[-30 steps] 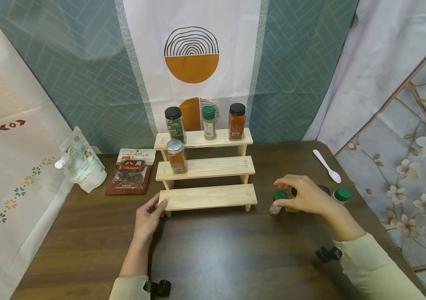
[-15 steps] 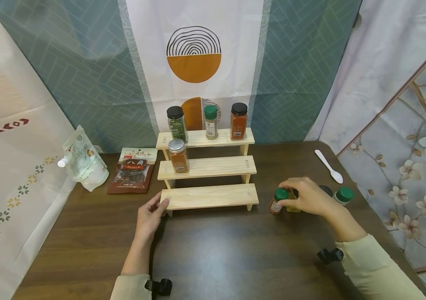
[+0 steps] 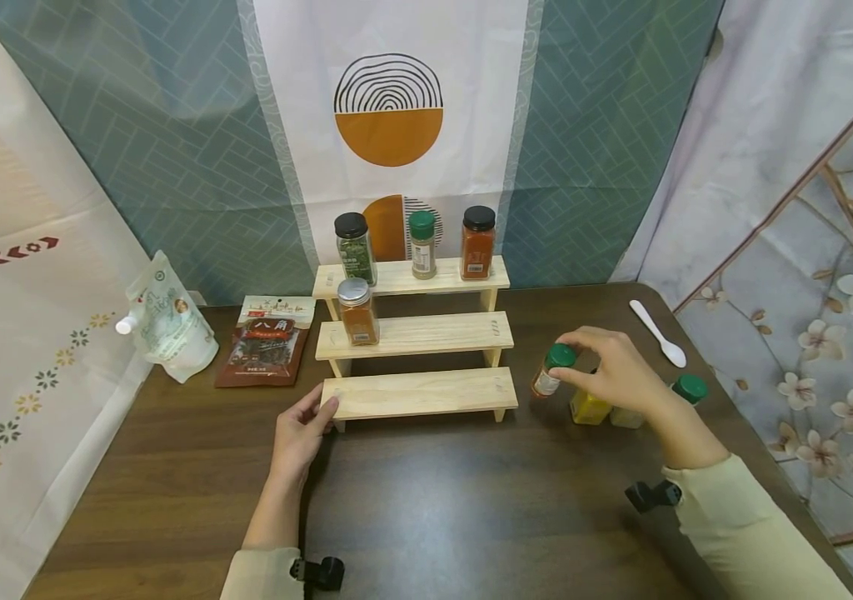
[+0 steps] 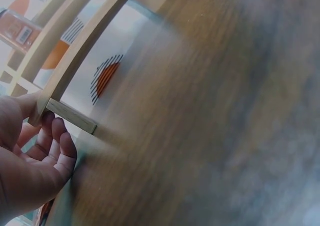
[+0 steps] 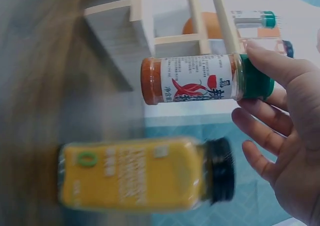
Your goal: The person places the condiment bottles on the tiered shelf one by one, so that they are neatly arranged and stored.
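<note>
My right hand (image 3: 614,375) pinches the green cap of a small spice jar (image 5: 197,78), its white label printed with red chilies and its contents orange-red. In the head view the jar tilts a little, just right of the wooden step rack (image 3: 419,396). My left hand (image 3: 299,437) holds the left end of the rack's lowest step, thumb on top and the other fingers curled below the board (image 4: 75,55). A yellow spice jar with a black cap (image 5: 130,173) stands below my right hand.
Three jars line the rack's top step; a silver-capped jar (image 3: 358,312) is on the middle step's left. A green-capped jar (image 3: 689,390) and a white spoon (image 3: 659,333) are at right. Left stand a brown packet (image 3: 265,342) and a white spouted pouch (image 3: 172,321).
My right hand has closed on the green cap and raised the chili jar up and slightly left, uncovering more of the yellow jar. My left hand stays on the rack.
</note>
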Action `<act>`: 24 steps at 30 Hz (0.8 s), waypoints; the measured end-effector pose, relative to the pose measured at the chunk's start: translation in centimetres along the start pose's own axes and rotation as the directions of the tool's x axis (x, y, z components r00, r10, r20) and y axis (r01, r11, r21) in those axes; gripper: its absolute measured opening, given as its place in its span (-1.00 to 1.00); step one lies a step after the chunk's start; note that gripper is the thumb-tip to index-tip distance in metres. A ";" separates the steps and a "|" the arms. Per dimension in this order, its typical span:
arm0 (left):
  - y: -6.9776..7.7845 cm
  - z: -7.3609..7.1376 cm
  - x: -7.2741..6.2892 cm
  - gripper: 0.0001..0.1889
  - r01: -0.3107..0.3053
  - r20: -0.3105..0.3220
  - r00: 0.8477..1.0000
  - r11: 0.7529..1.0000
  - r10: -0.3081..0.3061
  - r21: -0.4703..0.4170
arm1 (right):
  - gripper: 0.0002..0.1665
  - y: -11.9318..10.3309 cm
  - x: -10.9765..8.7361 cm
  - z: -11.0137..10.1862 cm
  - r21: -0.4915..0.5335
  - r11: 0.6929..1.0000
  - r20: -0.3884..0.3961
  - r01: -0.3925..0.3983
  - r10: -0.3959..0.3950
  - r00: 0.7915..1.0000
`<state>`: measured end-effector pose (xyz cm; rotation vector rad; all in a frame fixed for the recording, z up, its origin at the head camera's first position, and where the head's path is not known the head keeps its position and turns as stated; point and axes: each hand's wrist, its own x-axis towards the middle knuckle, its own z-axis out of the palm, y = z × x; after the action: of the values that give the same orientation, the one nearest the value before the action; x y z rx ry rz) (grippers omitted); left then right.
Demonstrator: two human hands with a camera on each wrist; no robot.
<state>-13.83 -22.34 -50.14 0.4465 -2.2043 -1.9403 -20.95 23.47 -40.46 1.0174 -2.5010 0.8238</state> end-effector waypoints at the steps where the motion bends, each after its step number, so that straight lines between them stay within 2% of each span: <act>1: 0.0 0.0 0.0 -0.50 0.002 0.001 1.000 1.000 -0.002 -0.001 | -0.56 -0.2 0.3 -0.1 0.002 1.000 -0.014 -0.007 0.007 1.000; 13: 0.1 -0.1 0.0 -0.49 0.011 0.009 1.000 1.000 -0.011 0.013 | -0.53 -2.0 3.8 -0.3 0.028 0.999 -0.150 -0.023 0.027 0.988; 24: 0.0 0.0 0.0 -0.51 0.005 -0.002 1.000 1.000 -0.005 0.015 | -0.56 -3.9 6.8 0.6 0.083 0.996 -0.192 -0.042 0.057 0.980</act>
<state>-13.81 -22.29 -50.10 0.4565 -2.2195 -1.9262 -22.90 17.21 -36.17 0.8565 -2.3532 0.9929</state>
